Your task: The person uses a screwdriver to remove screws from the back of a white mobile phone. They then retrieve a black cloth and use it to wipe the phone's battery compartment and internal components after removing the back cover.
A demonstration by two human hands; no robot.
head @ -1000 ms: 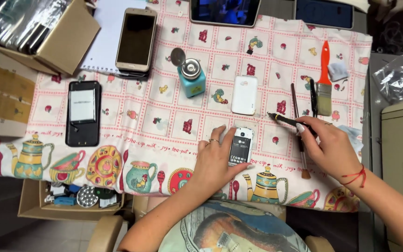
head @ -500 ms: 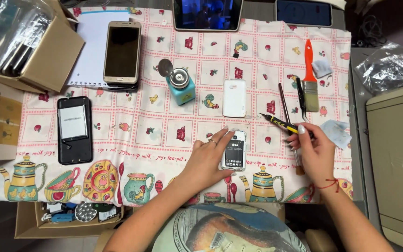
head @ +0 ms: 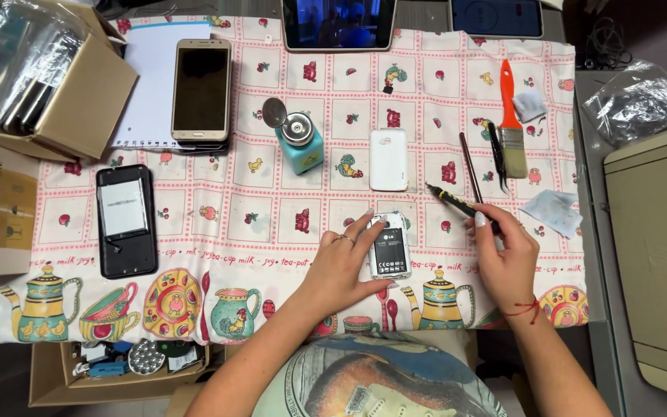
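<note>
On the patterned tablecloth point(head: 272, 224), near its front edge and right of centre, lies a small white phone point(head: 390, 245) with its back cover off and a dark battery showing. Left hand point(head: 343, 266) rests flat beside and partly over the phone's left side, fingers spread and only loosely curled, fingertips touching its upper left corner and its lower edge; it steadies the phone against the cloth rather than lifting it. Right hand point(head: 506, 259) sits just right of the phone, not touching it, fingers closed around the handle of a black and yellow screwdriver point(head: 455, 203); the tool's tip points up and left, ending above the phone's upper right corner and apart from it. Directly beyond the phone, a white back cover point(head: 388, 159) lies flat. Left of that cover stands a teal pump bottle point(head: 300, 142) with a metal lid. Far left of the phone, a black phone point(head: 125, 221) lies open with a white battery showing; beyond it, a gold phone point(head: 201, 90) lies screen up on a white notepad point(head: 150, 81). Right of the white cover, an orange-handled brush point(head: 510, 121) lies near a thin dark rod point(head: 470, 167) and black tweezers point(head: 497, 154). A cardboard box point(head: 79, 96) sits at the cloth's far left corner.
</note>
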